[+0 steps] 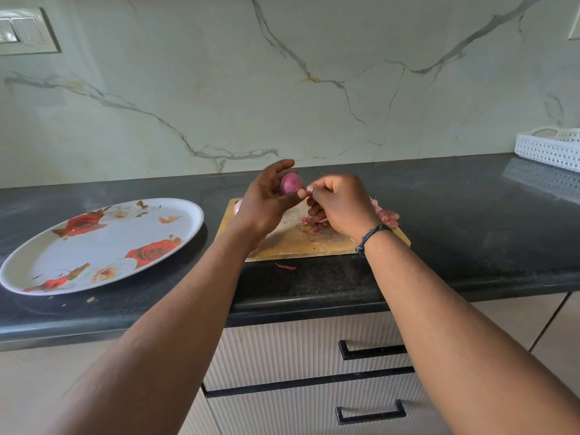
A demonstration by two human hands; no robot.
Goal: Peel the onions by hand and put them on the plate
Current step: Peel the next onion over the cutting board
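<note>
Purple onion (291, 183) in left hand (266, 202), right hand (340, 205) pinching skin

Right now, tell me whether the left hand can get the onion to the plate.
Probably yes. The left hand grips the onion, and the plate lies just to its left on the counter with nothing between. The right hand is picking at the skin.

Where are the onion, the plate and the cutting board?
onion (291, 183), head view, its bare pink side.
plate (103, 243), head view, its white middle.
cutting board (301, 243), head view, its bare front part.
</note>
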